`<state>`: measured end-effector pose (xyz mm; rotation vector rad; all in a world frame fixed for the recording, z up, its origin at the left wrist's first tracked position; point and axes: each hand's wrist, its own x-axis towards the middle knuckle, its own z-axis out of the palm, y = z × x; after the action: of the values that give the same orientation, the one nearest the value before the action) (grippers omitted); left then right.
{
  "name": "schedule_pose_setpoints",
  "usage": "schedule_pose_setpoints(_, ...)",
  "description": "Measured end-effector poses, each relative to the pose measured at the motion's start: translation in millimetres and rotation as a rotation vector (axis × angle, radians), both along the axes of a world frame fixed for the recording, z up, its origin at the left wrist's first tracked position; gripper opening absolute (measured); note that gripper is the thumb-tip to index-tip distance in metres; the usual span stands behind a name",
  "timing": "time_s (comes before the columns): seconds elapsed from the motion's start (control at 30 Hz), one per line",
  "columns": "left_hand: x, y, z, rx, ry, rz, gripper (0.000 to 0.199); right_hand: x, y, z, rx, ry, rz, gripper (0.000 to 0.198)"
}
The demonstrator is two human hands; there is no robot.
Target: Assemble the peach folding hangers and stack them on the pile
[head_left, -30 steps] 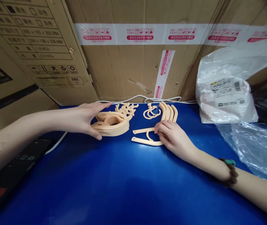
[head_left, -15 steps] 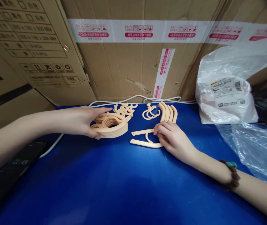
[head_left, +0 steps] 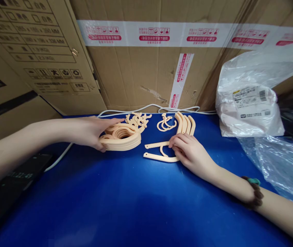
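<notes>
My left hand (head_left: 88,132) grips the left end of a neat stack of cream folded hangers (head_left: 125,144), thumb at the front and fingers behind. My right hand (head_left: 187,151) closes on the joint end of one cream folding hanger (head_left: 159,157), its two arms pointing left and a curved hook between them; my fingers hide the joint. Behind the stack lies a jumble of loose hanger hooks (head_left: 137,120). A few more hooks (head_left: 166,124) lie to the right of it, beside several curved hanger arms (head_left: 184,123) lined up just past my right hand.
Cardboard boxes (head_left: 136,75) wall off the back and left of the blue table (head_left: 136,206). A white cable (head_left: 146,108) runs along the back. At right stand a white plastic bag (head_left: 249,113) and clear film (head_left: 277,164). A black phone (head_left: 20,181) lies front left.
My left thumb has shifted slightly on the stack. My right hand and its hanger stay in place. The whole view has drifted a little.
</notes>
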<state>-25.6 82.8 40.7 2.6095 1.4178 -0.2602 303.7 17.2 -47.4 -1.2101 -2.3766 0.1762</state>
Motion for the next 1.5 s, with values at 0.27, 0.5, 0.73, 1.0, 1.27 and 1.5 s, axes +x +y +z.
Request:
schedule_pose_setpoints(0.27,3,-1,3.2,0.017,0.076,0.007,0.096,-1,-1,0,0.008,-0.010,-0.022,0.019)
schedule_pose_setpoints(0.5,1,-1,1.2,0.009,0.067,-0.012,0.093,0,-3,-1,0.075,-0.036,-0.029,0.026)
schedule_pose_setpoints(0.73,0,3,-3.9,0.027,0.000,-0.003,0.104,-2,-4,-1,0.104,-0.089,-0.059,0.024)
schedule_pose_setpoints(1.0,-1,4,0.2,-0.028,-0.034,0.026,0.098,-4,-5,0,0.127,-0.114,-0.067,0.024)
schedule_pose_setpoints(1.27,13,0,-2.4,0.059,-0.181,-0.112,0.092,-4,-5,0,0.122,-0.113,-0.067,0.024)
schedule_pose_setpoints(1.5,33,2,0.0,-0.007,-0.210,-0.165,0.086,-4,-5,0,0.112,-0.122,-0.066,0.024)
